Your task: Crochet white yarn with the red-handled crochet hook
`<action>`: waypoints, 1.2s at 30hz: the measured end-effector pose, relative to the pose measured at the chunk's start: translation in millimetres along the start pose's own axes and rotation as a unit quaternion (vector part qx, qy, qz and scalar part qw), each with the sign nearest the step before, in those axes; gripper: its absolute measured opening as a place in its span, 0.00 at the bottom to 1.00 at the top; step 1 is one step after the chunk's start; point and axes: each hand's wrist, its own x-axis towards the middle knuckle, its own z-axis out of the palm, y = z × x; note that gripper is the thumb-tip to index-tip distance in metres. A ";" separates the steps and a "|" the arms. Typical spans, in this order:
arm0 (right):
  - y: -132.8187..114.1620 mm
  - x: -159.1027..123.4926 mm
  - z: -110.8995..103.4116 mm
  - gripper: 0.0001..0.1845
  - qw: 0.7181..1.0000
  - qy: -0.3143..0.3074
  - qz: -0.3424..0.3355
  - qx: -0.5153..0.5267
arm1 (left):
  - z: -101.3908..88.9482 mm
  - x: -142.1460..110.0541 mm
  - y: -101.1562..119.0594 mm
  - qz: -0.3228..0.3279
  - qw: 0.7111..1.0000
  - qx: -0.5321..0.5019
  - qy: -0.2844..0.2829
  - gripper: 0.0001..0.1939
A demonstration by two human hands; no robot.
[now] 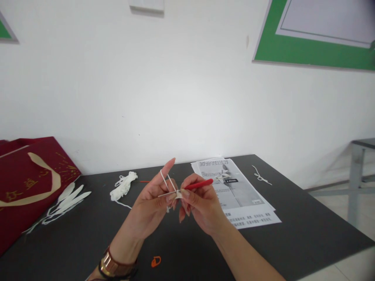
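My right hand (202, 199) is closed around a crochet hook with a red handle (200, 184). The hook's thin metal shaft points left, across the fingertips of my left hand (156, 199). Between left thumb and fingers I pinch a small piece of white crochet work (178, 194), partly hidden by the fingers. White yarn (166, 180) loops over my raised left index finger and runs down to the hook. Both hands meet above the black table. A skein of white yarn (124, 186) lies behind my left hand, with a strand trailing toward it.
Printed sheets (249, 195) lie on the table (304, 230) at right, beside a scrap of white yarn (261, 175). White crocheted petal-like pieces (68, 201) rest at left near a dark red bag (32, 175). An orange stitch marker (156, 261) sits at the front.
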 end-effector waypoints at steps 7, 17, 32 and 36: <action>-2.0 -4.5 2.5 0.07 1.000 -0.020 -0.022 0.002 | 1.7 -2.0 -1.2 0.022 0.999 -0.023 -0.016 0.36; -2.8 -4.2 -4.1 0.06 0.997 -0.035 -0.046 -0.049 | 0.0 -3.6 6.2 -0.029 0.998 0.034 -0.043 0.35; -6.0 -7.0 1.7 0.05 0.996 -0.075 -0.034 -0.022 | 3.7 -1.8 0.1 0.010 0.996 -0.071 -0.053 0.39; -5.5 -5.6 0.7 0.05 0.994 -0.070 -0.052 -0.066 | 6.2 -1.7 -1.8 0.009 0.994 -0.097 -0.058 0.37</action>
